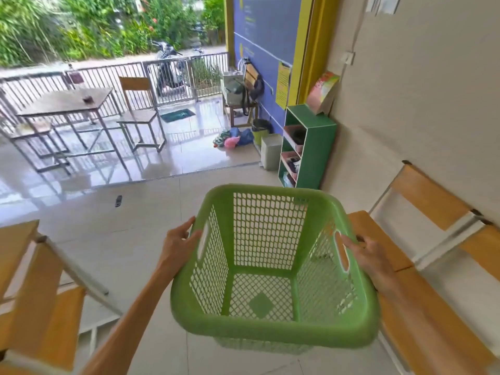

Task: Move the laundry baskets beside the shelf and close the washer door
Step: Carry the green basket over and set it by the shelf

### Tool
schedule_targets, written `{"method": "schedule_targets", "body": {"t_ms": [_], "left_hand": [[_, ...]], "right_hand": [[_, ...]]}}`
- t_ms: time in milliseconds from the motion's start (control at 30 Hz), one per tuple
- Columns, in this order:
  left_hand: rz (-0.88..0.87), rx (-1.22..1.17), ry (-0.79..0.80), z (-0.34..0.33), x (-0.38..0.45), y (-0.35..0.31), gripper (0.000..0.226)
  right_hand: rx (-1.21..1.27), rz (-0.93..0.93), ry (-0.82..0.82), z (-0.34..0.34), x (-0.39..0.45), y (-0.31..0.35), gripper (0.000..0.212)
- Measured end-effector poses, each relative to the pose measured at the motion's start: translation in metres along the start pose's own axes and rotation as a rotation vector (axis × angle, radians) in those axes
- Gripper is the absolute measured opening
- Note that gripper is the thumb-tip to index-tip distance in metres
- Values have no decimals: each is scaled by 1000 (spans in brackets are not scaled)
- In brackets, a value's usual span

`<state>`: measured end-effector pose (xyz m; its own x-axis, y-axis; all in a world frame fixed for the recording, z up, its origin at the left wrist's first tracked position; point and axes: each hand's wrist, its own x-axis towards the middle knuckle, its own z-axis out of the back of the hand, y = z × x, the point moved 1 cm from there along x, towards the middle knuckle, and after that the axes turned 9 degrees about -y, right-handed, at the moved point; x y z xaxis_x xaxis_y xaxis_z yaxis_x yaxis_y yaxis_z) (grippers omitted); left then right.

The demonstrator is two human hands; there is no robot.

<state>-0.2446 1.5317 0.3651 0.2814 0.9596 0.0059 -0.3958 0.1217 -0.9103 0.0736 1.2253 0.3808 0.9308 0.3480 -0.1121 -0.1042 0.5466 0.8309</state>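
Green laundry basket (273, 269): plastic, lattice walls and floor, thick rolled rim, 1 slot handle per side, empty. Held in the air above the tiled floor (130, 247), between 2 wooden benches, tilted slightly. Left hand (180, 243) curled around the left rim by the handle; right hand (364, 251) fingers closed on the right rim. Green shelf (308, 147) stands ahead against the wall, well apart from basket.

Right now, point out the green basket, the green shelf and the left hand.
green basket (273, 331): head view, near rim.
green shelf (318, 155): head view, side panel.
left hand (177, 243): head view, back of the hand at the basket's rim.
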Motion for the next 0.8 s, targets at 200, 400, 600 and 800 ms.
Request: {"method": "schedule_targets", "body": {"t_ms": [200, 400, 600, 800], "left_hand": [[-21, -36, 17, -17, 89, -16, 50], [-46, -15, 40, -78, 194, -46, 50], [-78, 29, 73, -168, 306, -89, 51], [-119, 21, 134, -262, 395, -131, 48]], "right_hand": [[44, -4, 29, -51, 80, 36, 43], [112, -63, 51, -84, 187, 56, 55], [119, -85, -9, -101, 312, 71, 49], [152, -122, -120, -103, 412, 80, 42]]}}
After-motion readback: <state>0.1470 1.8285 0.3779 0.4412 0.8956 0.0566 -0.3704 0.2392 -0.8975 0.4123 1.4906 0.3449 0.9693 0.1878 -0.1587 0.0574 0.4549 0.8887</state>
